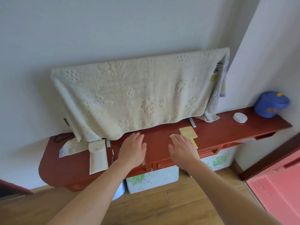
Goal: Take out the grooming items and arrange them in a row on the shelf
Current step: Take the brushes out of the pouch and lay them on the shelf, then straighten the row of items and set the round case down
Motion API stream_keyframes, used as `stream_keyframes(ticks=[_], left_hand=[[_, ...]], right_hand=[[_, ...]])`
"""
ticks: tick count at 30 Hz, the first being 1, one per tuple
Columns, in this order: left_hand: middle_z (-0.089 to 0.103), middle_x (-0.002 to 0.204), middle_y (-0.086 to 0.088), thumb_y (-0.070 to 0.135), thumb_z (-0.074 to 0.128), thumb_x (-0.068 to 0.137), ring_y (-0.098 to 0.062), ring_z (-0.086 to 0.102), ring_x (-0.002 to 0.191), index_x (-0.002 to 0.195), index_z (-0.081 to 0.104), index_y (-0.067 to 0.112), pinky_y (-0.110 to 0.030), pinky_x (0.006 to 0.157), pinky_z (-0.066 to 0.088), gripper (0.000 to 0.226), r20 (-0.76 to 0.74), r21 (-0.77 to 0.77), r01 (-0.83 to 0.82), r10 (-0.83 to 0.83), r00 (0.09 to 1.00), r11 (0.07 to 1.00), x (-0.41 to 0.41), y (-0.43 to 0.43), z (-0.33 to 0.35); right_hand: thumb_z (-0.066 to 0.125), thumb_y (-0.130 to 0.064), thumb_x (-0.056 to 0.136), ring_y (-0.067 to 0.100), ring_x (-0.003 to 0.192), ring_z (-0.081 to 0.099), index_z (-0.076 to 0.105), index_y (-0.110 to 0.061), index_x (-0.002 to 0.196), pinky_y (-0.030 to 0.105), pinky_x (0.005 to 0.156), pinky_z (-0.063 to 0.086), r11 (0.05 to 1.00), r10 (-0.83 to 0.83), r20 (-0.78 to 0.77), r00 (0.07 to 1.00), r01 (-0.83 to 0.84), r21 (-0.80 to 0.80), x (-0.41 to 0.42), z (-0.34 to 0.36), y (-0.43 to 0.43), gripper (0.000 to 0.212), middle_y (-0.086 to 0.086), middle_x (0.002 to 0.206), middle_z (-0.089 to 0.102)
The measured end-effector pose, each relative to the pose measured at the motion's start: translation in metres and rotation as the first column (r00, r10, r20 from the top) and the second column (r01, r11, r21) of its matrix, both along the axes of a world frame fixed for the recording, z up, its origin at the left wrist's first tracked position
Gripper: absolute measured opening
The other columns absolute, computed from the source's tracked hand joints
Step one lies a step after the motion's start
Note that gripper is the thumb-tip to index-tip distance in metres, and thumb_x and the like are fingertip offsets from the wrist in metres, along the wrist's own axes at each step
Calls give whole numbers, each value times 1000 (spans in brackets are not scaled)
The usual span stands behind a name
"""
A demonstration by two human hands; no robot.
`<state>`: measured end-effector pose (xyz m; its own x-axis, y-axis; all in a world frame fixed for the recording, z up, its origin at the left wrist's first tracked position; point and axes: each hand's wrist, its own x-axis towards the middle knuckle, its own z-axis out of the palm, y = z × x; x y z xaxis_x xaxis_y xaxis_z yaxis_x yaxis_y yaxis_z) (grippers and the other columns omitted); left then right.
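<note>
Left hand (132, 148) and right hand (182, 149) spread flat over the red shelf (219, 127), fingers straight, gripping nothing, the right partly covering a yellow card (188, 133)

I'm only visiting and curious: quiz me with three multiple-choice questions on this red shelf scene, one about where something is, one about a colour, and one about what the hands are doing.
1. Where on the shelf does the white round case lie?
A. at the left end
B. toward the right end, near the blue cap
C. on the floor

2. What colour is the flat paddle-shaped item by the right hand?
A. yellow
B. green
C. black

3. How are the left hand and the right hand?
A. both clenched into fists
B. both open, fingers straight, holding nothing
C. one holds a cup

Answers:
1 B, the case sits close to the cap at the right end.
2 A, its face is plainly yellow.
3 B, the fingers lie spread flat over the shelf.
</note>
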<state>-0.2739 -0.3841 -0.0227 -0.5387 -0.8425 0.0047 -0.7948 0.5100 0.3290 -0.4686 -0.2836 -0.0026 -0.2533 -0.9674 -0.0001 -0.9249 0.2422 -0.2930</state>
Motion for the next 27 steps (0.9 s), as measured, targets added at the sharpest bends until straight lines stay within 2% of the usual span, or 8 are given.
stream_keyframes(ticks=[3, 10, 17, 20, 24, 27], left_hand=[[35, 158, -5, 35, 35, 104, -19, 26, 147, 150, 38, 13, -36, 121, 21, 51, -4, -20, 33, -33, 999, 999, -17, 7, 6], [35, 157, -4, 37, 34, 105, -19, 26, 147, 151, 37, 14, -36, 122, 21, 51, -18, -55, 157, -158, 987, 986, -48, 10, 22], [37, 156, -5, 37, 33, 104, -20, 28, 146, 149, 40, 14, -39, 121, 24, 51, -34, -92, 308, -312, 949, 947, -73, 6, 30], [38, 156, -5, 36, 33, 104, -20, 29, 146, 148, 41, 14, -36, 121, 23, 50, -35, -106, 379, -384, 922, 919, -82, 11, 31], [40, 154, -6, 34, 33, 104, -20, 31, 144, 143, 47, 13, -36, 119, 25, 46, -26, -117, 457, -463, 886, 882, -101, 21, 35], [49, 146, -5, 32, 34, 104, -20, 40, 137, 137, 52, 12, -35, 114, 31, 43, -27, -139, 509, -517, 855, 849, -120, 36, 40]], right_hand=[[34, -34, 98, 19, 127, 41, 50, -17, 129, 36, 107, 31, 999, -33, -11, 999, 32, -15, -15, 8, 12, 39, -3, 133, 51], [30, -35, 98, 17, 120, 45, 54, -17, 121, 35, 108, 33, 982, -187, -54, 981, 185, -39, -40, 24, 38, 38, -4, 126, 55], [26, -40, 100, 17, 136, 34, 44, -19, 138, 39, 118, 23, 942, -334, -74, 940, 334, -15, -42, 35, 62, 47, -4, 144, 44], [27, -38, 101, 19, 131, 38, 48, -18, 133, 36, 115, 26, 920, -391, -77, 917, 391, -15, -39, 38, 76, 43, -2, 138, 49], [27, -37, 102, 19, 133, 37, 47, -17, 135, 35, 114, 25, 894, -448, -85, 890, 446, -38, -39, 39, 96, 44, -1, 142, 47], [29, -33, 102, 21, 131, 39, 54, -15, 130, 36, 113, 27, 892, -452, -164, 877, 449, -59, -46, 40, 117, 41, 0, 137, 51]])
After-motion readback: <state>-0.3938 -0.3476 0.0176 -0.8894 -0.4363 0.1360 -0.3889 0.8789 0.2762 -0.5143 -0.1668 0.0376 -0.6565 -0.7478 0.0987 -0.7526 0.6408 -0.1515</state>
